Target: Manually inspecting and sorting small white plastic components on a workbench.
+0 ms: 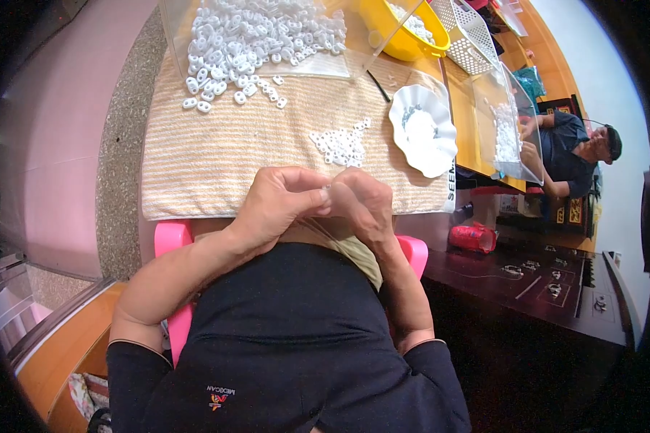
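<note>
My left hand [274, 206] and my right hand [365, 206] meet at the near edge of the towel-covered table, fingertips pinched together. Something tiny and pale shows between them, too small to name. Just beyond the fingers lies a small heap of little white plastic pieces [343, 149]. Larger white oval pieces with two holes [231, 76] spill from a clear box [318, 66] at the far left. To the right of the small heap sits a white dish with a wavy rim [440, 155], with some small bits inside that I cannot make out.
A thin black stick [378, 85] lies beside the clear box. Behind stand a yellow basin [383, 36] with white pieces and a white perforated basket [477, 50]. At the right, another person [574, 148] reaches toward a second clear box [531, 162]. A pink chair [173, 234] surrounds me.
</note>
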Available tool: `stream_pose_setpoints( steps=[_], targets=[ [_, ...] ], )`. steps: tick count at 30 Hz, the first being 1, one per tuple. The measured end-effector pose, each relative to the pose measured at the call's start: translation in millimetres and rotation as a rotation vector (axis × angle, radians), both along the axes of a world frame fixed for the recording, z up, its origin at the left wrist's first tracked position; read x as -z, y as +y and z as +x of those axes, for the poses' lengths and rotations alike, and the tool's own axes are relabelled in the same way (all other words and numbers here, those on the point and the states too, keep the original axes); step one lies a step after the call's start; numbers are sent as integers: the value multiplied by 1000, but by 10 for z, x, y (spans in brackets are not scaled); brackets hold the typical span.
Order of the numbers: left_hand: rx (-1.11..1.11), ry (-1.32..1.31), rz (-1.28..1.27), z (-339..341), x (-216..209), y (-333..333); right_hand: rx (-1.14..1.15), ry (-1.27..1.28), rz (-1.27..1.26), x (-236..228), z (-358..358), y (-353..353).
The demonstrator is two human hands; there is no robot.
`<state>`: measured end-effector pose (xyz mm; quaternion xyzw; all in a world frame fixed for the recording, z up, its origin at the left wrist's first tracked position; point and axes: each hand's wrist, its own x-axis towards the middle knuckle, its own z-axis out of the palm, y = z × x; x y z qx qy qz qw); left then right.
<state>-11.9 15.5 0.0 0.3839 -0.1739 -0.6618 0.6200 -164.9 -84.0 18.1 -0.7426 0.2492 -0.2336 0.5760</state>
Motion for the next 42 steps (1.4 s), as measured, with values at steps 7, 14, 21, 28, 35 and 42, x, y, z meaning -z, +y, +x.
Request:
stream_pose_setpoints(
  steps=[7,14,21,28,35,42],
  targets=[
    [-39,-22,2,-10,29,-17,19,57,51,28,-10,-27],
    [-23,39,2,27,61,-41,-41,-17,75,126,-62,-121],
    [-14,63,25,43,43,-44,-9,-33,362,100,-54,-96],
    [-21,67,13,45,25,-38,-37,53,20,104,-64,-107],
    [-11,57,12,43,50,-35,-12,106,-198,30,-26,-58],
    [-5,-21,36,30,-11,-21,-50,125,-236,-27,-26,-66]
  ],
)
